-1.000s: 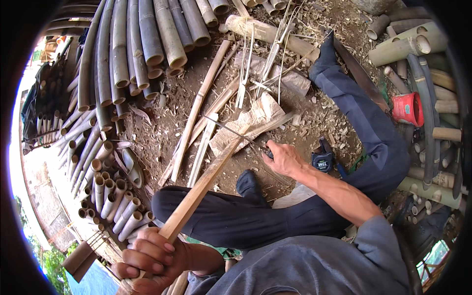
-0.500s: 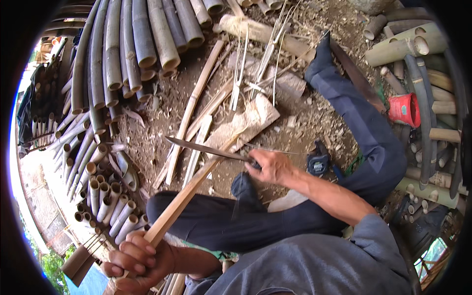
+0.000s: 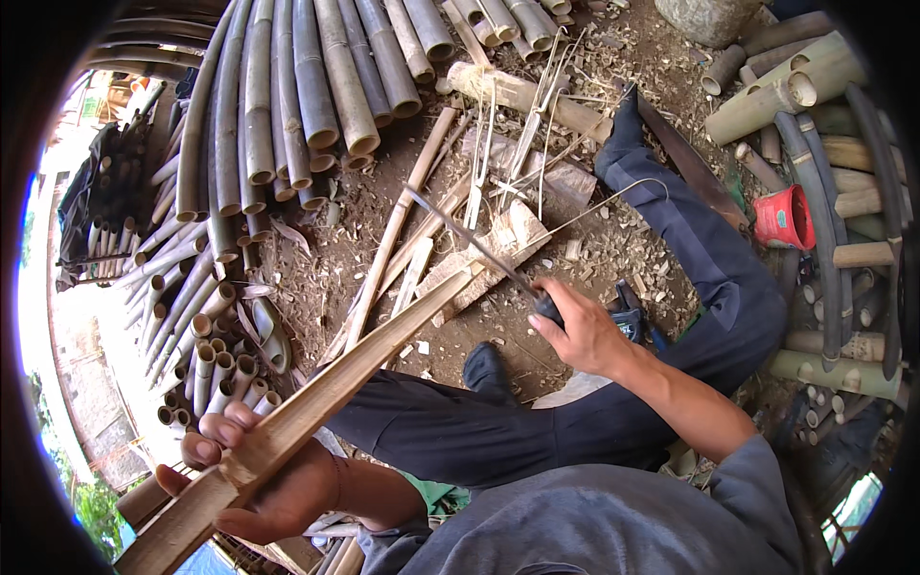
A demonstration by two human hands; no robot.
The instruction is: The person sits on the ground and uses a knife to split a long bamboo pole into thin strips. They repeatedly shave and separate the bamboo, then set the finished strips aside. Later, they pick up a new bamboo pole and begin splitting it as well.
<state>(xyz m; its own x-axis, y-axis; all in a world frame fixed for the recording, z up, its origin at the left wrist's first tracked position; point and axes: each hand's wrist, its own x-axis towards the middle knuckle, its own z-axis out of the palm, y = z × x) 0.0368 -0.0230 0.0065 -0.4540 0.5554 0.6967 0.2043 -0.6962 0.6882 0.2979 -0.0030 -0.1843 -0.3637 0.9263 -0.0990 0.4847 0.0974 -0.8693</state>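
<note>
A long split bamboo strip [image 3: 356, 372] slants from the lower left towards the middle, its hollow inner face turned up. My left hand [image 3: 292, 494] supports it from below near its close end, palm up, fingers curled past its far edge. The strip's far end lies over a pale wooden block [image 3: 517, 228] on the ground, and a thin sliver [image 3: 599, 206] curves away to the right from there. My right hand [image 3: 586, 331] grips the dark handle of a long knife [image 3: 460, 230]. Its narrow blade crosses above the strip's far end, pointing up and left.
Thick bamboo poles [image 3: 311, 86] lie at the back left, with shorter cut tubes [image 3: 216, 369] below them. Split strips [image 3: 398, 225] and shavings litter the ground. A red bucket [image 3: 784, 218] and more bamboo stand at right. My bent legs [image 3: 709, 230] frame the work area.
The strip has turned over to show its hollow face, and my left hand has rolled from a fist on top to palm up beneath it. The knife has swung to point farther away.
</note>
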